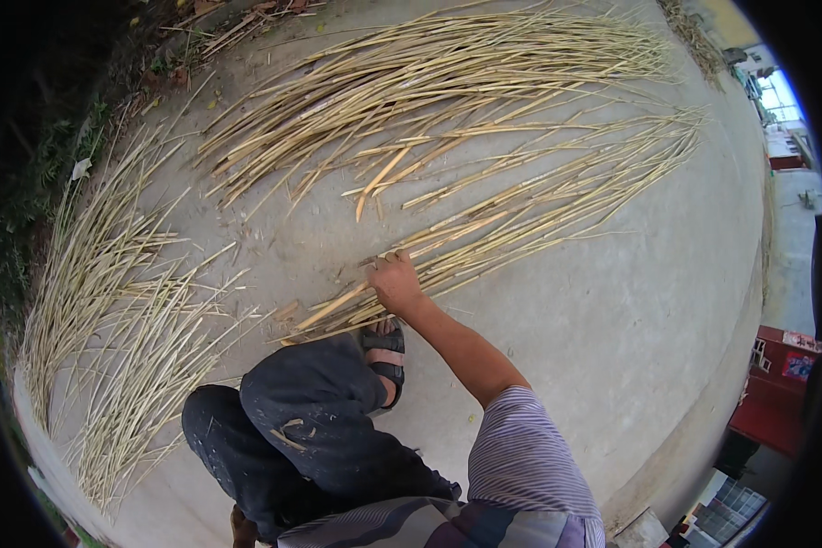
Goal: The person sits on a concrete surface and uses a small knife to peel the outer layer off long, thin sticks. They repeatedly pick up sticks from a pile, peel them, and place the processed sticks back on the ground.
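My right hand (395,281), at the end of an outstretched arm, is closed with curled fingers on the stalks of a loose bundle of long, thin, dry yellow stalks (521,219). The bundle lies on the concrete and fans out to the upper right. Its thicker cut ends (333,306) stick out to the left of the hand, close to my sandalled foot (385,361). Only a small dark part of my left hand (244,528) shows at the lower edge beside my trouser leg; its fingers are hidden.
A large heap of similar stalks (429,82) spreads across the far side. Paler, thinner stalks (146,338) lie in piles on the left. Green plants (41,183) border the concrete ground (639,329) at far left. A red object (776,393) stands at the right rim.
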Demonstrator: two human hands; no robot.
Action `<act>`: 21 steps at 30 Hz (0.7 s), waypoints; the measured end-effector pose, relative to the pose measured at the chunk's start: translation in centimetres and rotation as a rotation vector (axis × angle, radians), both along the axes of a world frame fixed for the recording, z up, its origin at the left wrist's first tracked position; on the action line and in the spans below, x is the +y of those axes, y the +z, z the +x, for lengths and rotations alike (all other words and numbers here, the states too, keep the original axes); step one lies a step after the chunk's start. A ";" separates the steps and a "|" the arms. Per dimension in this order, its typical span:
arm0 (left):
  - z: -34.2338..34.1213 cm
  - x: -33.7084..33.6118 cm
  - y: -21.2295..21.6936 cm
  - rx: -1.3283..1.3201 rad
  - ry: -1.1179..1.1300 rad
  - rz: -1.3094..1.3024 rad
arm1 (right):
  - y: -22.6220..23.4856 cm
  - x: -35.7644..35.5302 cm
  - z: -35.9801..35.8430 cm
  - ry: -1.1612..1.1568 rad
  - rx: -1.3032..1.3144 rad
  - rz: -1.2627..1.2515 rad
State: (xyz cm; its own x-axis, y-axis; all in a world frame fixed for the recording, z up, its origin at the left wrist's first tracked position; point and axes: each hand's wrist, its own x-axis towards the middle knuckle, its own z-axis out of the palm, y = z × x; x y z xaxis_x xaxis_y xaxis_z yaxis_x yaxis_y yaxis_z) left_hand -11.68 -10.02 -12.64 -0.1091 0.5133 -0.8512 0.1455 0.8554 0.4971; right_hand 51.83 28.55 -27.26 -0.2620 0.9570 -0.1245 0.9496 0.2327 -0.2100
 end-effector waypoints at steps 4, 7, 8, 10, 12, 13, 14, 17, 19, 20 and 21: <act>0.0 0.3 -0.9 -0.007 0.001 0.006 | -2.2 -0.2 0.5 0.047 -0.131 -0.366; -0.2 0.7 -1.4 -0.011 0.004 0.006 | -2.4 1.4 0.8 0.100 0.027 -0.411; -0.1 0.8 -1.5 -0.014 0.005 0.002 | -2.5 2.1 1.0 0.082 0.082 -0.356; 0.0 1.3 -1.6 -0.021 0.003 -0.009 | -3.0 4.0 1.6 0.043 0.191 -0.245; 0.7 -0.8 -1.5 -0.017 0.043 -0.014 | -2.6 6.8 1.6 0.055 0.280 -0.197; 0.7 -0.7 -1.4 -0.019 0.047 -0.017 | -2.4 8.0 1.9 0.002 0.359 -0.160; 0.8 -0.8 -1.3 -0.019 0.051 -0.023 | -2.5 9.2 2.1 -0.050 0.438 -0.124; 1.0 -0.6 -0.5 -0.018 0.060 -0.037 | -4.7 12.7 2.8 -0.216 0.316 0.030; 0.9 -0.2 0.2 -0.020 0.063 -0.049 | -4.6 15.0 3.3 -0.297 0.235 0.113; 0.7 0.3 0.5 -0.021 0.057 -0.055 | -4.3 15.9 3.9 -0.345 0.190 0.153; 0.4 0.6 1.0 -0.020 0.056 -0.058 | -4.4 17.0 4.2 -0.363 0.144 0.174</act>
State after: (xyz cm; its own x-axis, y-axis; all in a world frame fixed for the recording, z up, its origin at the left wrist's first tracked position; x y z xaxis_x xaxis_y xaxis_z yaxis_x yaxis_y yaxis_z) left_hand -11.30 -9.44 -11.67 -0.1193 0.4567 -0.8816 0.0873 0.8893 0.4489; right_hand 56.02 45.52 -31.64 0.0927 0.9939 0.0604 0.9403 -0.0674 -0.3337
